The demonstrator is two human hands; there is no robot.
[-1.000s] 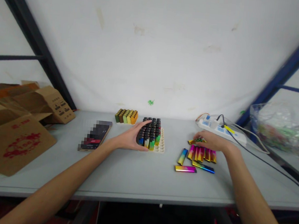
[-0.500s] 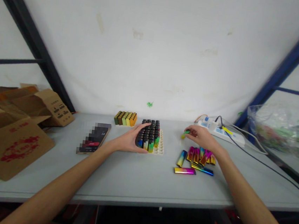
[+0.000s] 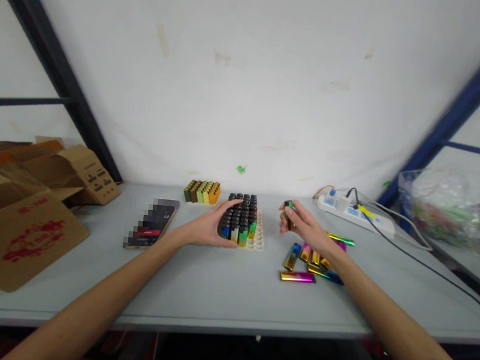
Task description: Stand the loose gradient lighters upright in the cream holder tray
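Note:
In the head view, my left hand (image 3: 210,225) curves round the left side of a block of upright lighters (image 3: 237,216), thumb at the front and fingers at the back, gripping them. These lighters have black tops and shiny blue, yellow or green bodies. They stand in a cream tray (image 3: 258,239) whose right-hand holes show bare. Off to the tray's right, my right hand (image 3: 304,223) pinches one lighter (image 3: 288,213), held nearly upright above the table. Below that hand lies a loose pile of shiny rainbow lighters (image 3: 312,260), partly covered by my forearm.
Behind left stands a block of green, brown and yellow lighters (image 3: 202,192). A phone (image 3: 153,225) lies left of my hand, and cardboard boxes (image 3: 35,228) fill the far left. On the right are a power strip (image 3: 358,212) with cables and a clear plastic bag (image 3: 441,205).
My right hand has moved left towards the tray, and the lighter in it has turned from slanted to nearly upright. The left hand stays round the lighters.

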